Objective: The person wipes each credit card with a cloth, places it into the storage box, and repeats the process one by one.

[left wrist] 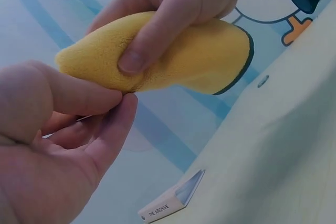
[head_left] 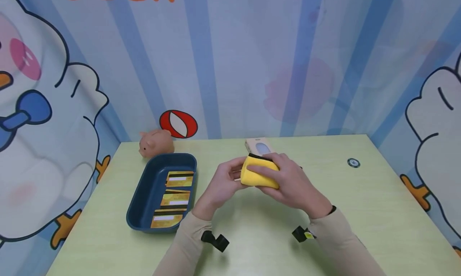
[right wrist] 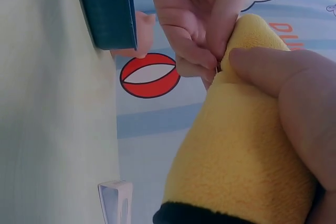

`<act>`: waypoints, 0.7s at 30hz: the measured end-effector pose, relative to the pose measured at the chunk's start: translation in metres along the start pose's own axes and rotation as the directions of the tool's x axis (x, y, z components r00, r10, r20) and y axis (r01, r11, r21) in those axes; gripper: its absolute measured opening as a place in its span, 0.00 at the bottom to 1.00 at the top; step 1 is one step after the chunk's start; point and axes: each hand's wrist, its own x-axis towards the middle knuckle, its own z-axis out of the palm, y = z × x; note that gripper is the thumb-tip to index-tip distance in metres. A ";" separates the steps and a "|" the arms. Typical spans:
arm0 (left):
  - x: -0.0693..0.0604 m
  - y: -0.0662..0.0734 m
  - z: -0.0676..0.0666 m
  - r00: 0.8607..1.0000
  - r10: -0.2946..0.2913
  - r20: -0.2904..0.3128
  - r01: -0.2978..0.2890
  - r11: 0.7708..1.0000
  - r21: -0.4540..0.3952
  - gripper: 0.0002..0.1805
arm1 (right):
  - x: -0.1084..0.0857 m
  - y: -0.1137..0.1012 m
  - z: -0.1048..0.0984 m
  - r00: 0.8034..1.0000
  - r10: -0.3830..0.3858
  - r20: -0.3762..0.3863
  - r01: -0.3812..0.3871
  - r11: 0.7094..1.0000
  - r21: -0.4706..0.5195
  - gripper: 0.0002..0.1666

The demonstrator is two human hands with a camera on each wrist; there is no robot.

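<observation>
A soft yellow plush pouch [head_left: 260, 172] with a black edge is held up above the table between both hands. My right hand [head_left: 291, 184] grips it, the thumb pressed into the fabric in the left wrist view. With thumb and fingertip, my left hand [head_left: 222, 184] pinches a small spot on the pouch's edge. What exactly lies between those fingertips is hidden. In the right wrist view the plush pouch [right wrist: 239, 140] fills the lower middle, its black rim toward the camera.
Left of the hands stands a dark blue tray [head_left: 142, 198] holding gold cards [head_left: 174, 200] with black stripes. A pink piggy bank [head_left: 158, 142] sits behind it. At the back is a small pale box [head_left: 257, 144]. A round dark chip [head_left: 353, 162] lies to the right.
</observation>
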 end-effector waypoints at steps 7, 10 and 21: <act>0.000 0.006 -0.002 0.999 0.012 -0.049 -0.015 0.998 -0.056 0.34 | 0.000 0.002 -0.005 1.000 0.020 0.009 -0.019 0.997 -0.074 0.38; -0.001 0.008 -0.003 0.998 0.012 -0.055 -0.017 0.996 -0.085 0.34 | 0.000 0.004 -0.006 1.000 0.020 0.008 -0.019 0.997 -0.076 0.38; -0.004 0.014 -0.008 0.997 -0.036 -0.073 0.023 0.985 -0.173 0.34 | -0.002 0.012 -0.013 0.999 0.034 -0.022 -0.035 0.998 -0.053 0.33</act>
